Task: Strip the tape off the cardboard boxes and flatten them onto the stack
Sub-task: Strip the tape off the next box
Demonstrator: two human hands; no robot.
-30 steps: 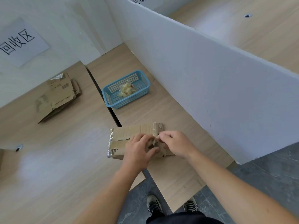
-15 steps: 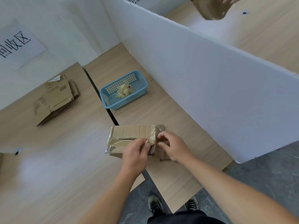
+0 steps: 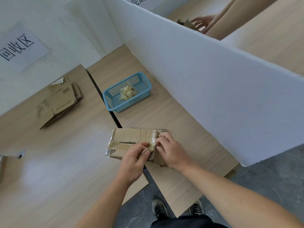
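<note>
1. Left hand point(image 3: 133, 162): fingers curled, thumb and forefinger pinched on a lifted edge of tape point(image 3: 152, 141).
2. Right hand point(image 3: 171, 151): just right of the pinch, fingers curled over the right end of the box point(image 3: 130, 137) and holding it. Fingertips touch the tape band. Whether they also nip the tape cannot be told.
3. Box: brown cardboard, closed, lying flat on the table point(image 3: 65, 162) directly under both hands and reaching left of the grip. It straddles the dark gap between two tabletops.
4. Tape: clear. One band wraps the box end at the grip, and one strip runs left from the grip along the torn seam.
5. Stack point(image 3: 60, 102): flattened boxes, well beyond and left of the grip, on the left tabletop.
6. Basket point(image 3: 130, 106): blue plastic, beyond the grip, between it and the far wall. It holds a wad point(image 3: 127, 93) of pale crumpled tape.
7. Partition point(image 3: 213, 89): white board, upright, right of the grip.
8. Sign point(image 3: 19, 46): printed paper on the wall, far left of the grip.
9. Second person's hand point(image 3: 199, 23): behind the partition, on cardboard.
</note>
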